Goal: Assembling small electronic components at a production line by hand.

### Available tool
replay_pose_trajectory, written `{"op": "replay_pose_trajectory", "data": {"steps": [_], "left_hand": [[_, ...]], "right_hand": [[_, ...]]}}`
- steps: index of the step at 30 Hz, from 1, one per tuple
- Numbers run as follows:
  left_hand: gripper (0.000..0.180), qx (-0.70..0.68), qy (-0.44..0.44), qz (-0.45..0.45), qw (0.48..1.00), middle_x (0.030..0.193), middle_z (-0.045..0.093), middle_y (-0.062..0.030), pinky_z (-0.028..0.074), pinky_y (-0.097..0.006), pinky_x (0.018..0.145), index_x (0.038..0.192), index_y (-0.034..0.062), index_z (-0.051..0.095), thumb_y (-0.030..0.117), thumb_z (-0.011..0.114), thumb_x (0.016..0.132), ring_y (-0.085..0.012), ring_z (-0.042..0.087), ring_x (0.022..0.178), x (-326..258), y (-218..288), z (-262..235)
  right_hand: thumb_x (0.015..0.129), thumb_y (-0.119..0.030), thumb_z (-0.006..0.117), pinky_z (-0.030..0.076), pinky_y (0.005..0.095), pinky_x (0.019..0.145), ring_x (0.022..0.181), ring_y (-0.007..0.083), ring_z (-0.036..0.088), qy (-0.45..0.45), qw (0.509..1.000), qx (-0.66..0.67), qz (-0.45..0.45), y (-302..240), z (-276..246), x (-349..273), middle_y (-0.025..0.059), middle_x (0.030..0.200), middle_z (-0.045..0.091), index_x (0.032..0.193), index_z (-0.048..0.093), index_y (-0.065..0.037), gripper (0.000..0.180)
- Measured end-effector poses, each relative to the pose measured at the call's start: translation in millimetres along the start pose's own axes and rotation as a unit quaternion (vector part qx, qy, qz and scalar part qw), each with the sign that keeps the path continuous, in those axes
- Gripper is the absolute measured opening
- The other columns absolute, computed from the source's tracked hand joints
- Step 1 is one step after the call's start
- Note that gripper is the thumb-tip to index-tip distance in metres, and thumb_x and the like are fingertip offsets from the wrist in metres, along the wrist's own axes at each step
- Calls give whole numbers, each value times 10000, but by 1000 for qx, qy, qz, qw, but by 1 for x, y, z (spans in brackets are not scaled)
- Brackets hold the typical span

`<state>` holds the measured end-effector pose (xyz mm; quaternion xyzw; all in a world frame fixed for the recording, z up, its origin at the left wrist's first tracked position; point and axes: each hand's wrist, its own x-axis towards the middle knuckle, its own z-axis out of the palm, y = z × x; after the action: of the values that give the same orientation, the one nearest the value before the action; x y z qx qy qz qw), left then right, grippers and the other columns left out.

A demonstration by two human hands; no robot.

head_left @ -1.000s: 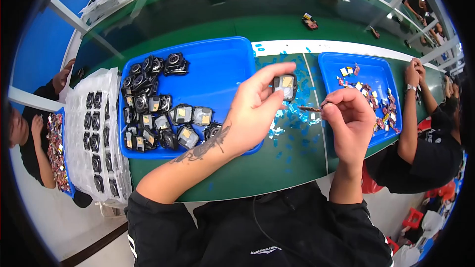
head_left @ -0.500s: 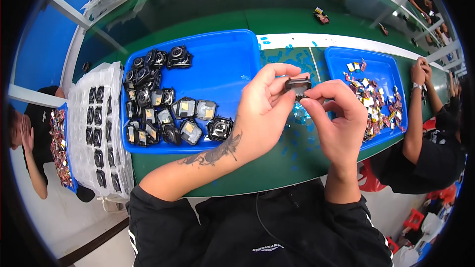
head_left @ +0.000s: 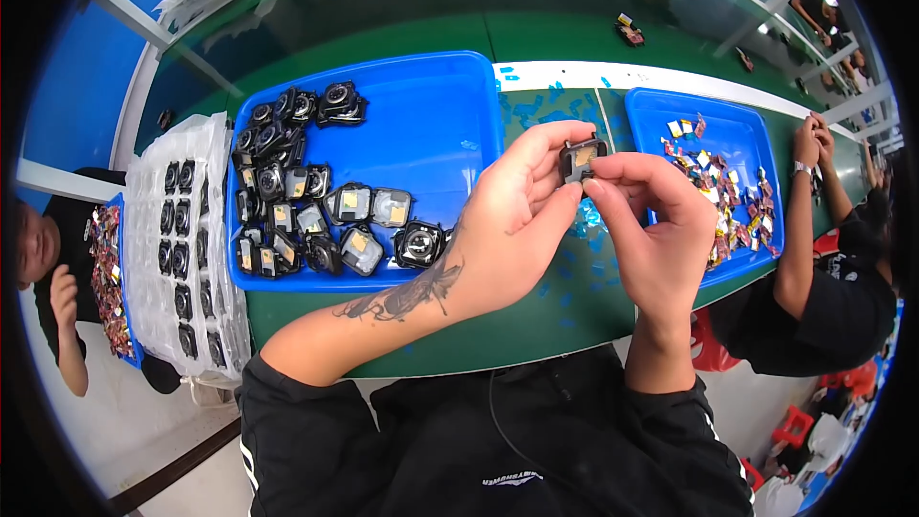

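Note:
In front of me, a small black watch case (head_left: 582, 155) is held up over the green table, its open side with a gold-coloured patch showing. My left hand (head_left: 517, 225) is closed round its left side, thumb below and fingers behind. With thumb and forefinger together, my right hand (head_left: 661, 215) pinches at the case's lower right edge; whether a smaller part is between those fingertips is hidden. To the left, a blue tray (head_left: 421, 115) carries several similar black watch cases (head_left: 362, 251), some lens side up, others showing gold patches.
Another blue tray (head_left: 651, 120) on the right holds small red, yellow and white parts (head_left: 732, 196). Blue film scraps (head_left: 555, 110) lie between the trays. Stacked clear plastic trays (head_left: 144, 230) with watch cases stand at left. Co-workers sit on both sides; a conveyor (head_left: 402, 10) runs beyond.
The watch case has been tilted, so its inner side and gold patch now face me. Both hands stay on it, shifted only slightly. The person at left has moved a hand lower.

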<state>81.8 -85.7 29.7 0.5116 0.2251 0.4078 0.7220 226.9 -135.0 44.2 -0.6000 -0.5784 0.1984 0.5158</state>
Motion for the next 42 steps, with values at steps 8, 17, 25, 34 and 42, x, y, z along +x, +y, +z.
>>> {"op": "replay_pose_trajectory", "data": {"steps": [8,17,25,34,42], "left_hand": [[470,0,-53,-11,999,1378,495,-159,387,-321,1067,1442,-42,326,-20,392,977,-195,487,1276,-1,0,-1],[475,2,-37,-21,999,1387,487,-187,354,-333,1100,1437,-71,315,-11,404,975,-217,468,1303,-3,-1,4],[452,24,-20,-14,999,1280,553,-104,432,-238,853,1446,-29,332,-25,372,996,-89,525,1063,-8,-2,9],[449,-97,-25,-55,993,1344,526,-183,456,-322,1010,1402,-59,339,41,463,983,-225,559,1202,3,2,4],[414,-164,35,-94,981,1317,539,-214,452,-371,1042,1388,-8,344,36,444,989,-264,551,1224,4,9,7]], "right_hand": [[774,23,736,351,194,502,582,27,504,-7,999,27,35,-2,-3,4,14,801,696,901,696,-25,142],[775,16,731,349,205,481,563,41,482,-9,999,16,38,-3,-3,5,8,781,691,884,700,-29,122],[758,41,710,383,222,492,575,80,559,-18,1000,-18,-3,-6,-3,8,23,737,656,800,653,-24,96],[734,54,743,464,265,632,697,185,583,76,986,139,-56,16,5,-3,102,882,600,845,575,-14,213],[714,61,765,500,302,599,693,206,645,45,967,-94,-234,10,-6,-10,99,844,655,955,641,5,277]]}}
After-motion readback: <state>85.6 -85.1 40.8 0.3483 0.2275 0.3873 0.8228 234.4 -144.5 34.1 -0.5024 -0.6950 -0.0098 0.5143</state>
